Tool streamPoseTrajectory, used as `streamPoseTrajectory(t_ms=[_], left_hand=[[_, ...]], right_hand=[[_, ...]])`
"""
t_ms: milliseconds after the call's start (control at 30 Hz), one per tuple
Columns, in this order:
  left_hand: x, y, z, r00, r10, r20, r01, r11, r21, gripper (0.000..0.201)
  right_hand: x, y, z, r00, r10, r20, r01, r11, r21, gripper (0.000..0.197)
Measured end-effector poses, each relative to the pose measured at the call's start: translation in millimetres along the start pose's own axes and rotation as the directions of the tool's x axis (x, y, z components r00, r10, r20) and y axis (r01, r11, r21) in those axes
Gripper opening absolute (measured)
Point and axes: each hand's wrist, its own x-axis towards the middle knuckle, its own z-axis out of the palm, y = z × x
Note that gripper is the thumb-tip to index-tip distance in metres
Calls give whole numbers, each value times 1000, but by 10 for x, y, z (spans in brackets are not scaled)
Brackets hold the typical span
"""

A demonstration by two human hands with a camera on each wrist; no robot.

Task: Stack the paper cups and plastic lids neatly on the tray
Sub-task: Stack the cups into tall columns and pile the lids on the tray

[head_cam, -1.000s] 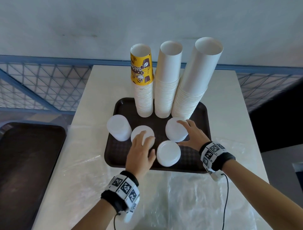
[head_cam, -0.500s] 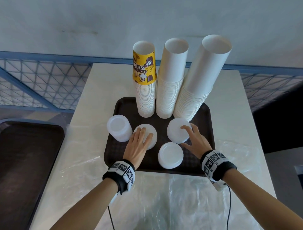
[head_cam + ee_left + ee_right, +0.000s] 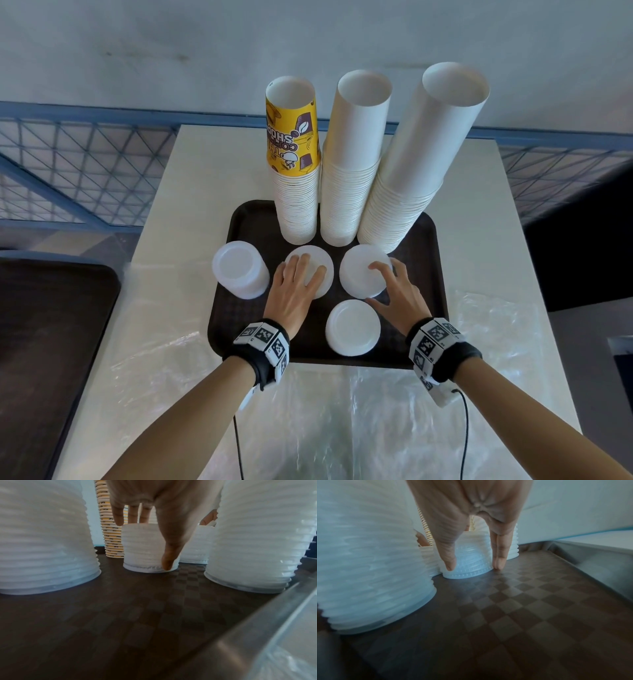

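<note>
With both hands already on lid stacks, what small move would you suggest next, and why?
Probably slide the leftmost lid stack inward. It overhangs the tray rim, while the left hand and right hand only grip stacks that already stand well inside, so freeing the left hand for it seems sensible.

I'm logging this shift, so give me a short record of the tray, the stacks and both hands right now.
tray: dark, on white table
cup stacks: three at back; left one topped by yellow cup
lid stacks: four in front; leftmost overhangs tray edge
left hand: fingers on top of second lid stack, thumb down its side
right hand: fingers and thumb spread round third lid stack
</note>
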Motion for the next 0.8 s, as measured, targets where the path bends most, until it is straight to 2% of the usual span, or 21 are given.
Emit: streamPoseTrajectory(t_ms=[800], left_hand=[[80, 22, 17, 999, -40, -3, 40, 999, 19, 83]], right_hand=[[-4, -100, 58, 1000, -9, -6, 9, 1000, 6, 60]])
